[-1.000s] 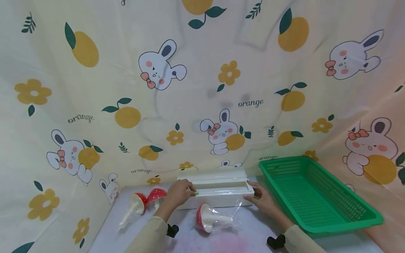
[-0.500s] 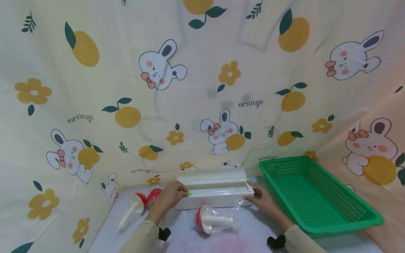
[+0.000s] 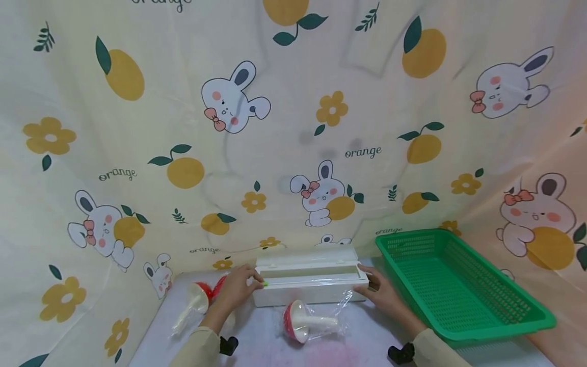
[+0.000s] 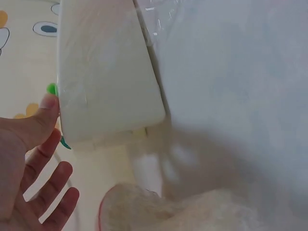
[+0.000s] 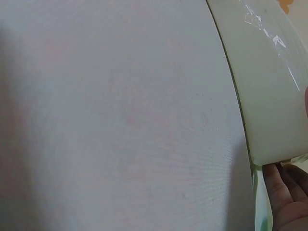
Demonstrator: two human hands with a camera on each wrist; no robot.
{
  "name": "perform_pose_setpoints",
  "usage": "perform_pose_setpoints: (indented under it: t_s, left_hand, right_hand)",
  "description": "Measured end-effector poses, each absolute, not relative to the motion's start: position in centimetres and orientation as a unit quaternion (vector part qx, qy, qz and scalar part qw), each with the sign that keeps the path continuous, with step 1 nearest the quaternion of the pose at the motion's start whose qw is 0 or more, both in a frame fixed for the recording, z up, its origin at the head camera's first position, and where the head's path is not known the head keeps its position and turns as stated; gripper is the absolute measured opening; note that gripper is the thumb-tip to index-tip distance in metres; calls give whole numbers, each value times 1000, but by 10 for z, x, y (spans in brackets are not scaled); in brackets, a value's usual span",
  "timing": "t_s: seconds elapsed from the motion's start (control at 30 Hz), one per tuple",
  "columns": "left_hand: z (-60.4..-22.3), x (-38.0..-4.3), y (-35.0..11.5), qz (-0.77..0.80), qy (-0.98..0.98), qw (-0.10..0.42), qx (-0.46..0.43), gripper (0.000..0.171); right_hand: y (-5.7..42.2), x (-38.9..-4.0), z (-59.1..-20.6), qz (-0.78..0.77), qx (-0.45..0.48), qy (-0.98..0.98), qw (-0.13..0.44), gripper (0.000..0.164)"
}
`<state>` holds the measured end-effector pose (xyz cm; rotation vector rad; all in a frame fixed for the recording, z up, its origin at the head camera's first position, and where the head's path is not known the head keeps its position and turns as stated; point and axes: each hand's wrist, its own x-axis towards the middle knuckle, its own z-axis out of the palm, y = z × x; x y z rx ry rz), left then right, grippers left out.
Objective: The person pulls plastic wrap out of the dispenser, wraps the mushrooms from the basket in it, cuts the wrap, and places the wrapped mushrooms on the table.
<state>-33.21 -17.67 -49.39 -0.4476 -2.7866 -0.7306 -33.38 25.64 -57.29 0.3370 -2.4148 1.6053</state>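
A white cling film dispenser [image 3: 312,294] lies across the back of the table, its lid raised and clear film over its front edge. My left hand [image 3: 236,289] is at its left end, thumb and index finger at the small green slide cutter [image 4: 51,88]; the other fingers are loosely bent. At the opposite end, my right hand [image 3: 378,291] grips the dispenser, with fingers against the end face in the right wrist view. In front lies a red-capped toy mushroom [image 3: 316,321] in clear film, a loose film corner rising toward the dispenser.
Two more red-capped mushrooms lie at the left: one wrapped mushroom [image 3: 198,299] and another mushroom [image 3: 219,286] partly behind my left hand. A green plastic basket [image 3: 463,334] stands at the right. A printed cloth [image 3: 284,204] hangs behind the white table [image 3: 257,351].
My left hand has moved left along the dispenser with the green slide cutter, from near its left third to its left end. The right hand stays on the right end.
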Motion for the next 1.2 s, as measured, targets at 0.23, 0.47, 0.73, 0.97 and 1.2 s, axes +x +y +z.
perform_pose_setpoints:
  t_s: [0.23, 0.47, 0.73, 0.97, 1.2]
  left_hand:
    - [-492, -328, -183, -243, -944, 138, -174, 8]
    - [-494, -326, -194, -233, -953, 131, -142, 9]
    - [-499, -329, -197, -240, -954, 124, -130, 10]
    - [-501, -324, -192, -237, -957, 131, -108, 11]
    - [-503, -321, -185, -231, -956, 148, -104, 13]
  right_hand:
    - [257, -333, -571, 544, 110, -825, 104, 70]
    - [252, -335, -573, 545, 115, -824, 103, 72]
    - [256, -336, -576, 548, 112, -822, 110, 71]
    - [257, -333, -574, 545, 120, -823, 108, 72]
    - [258, -332, -575, 534, 145, -823, 130, 71]
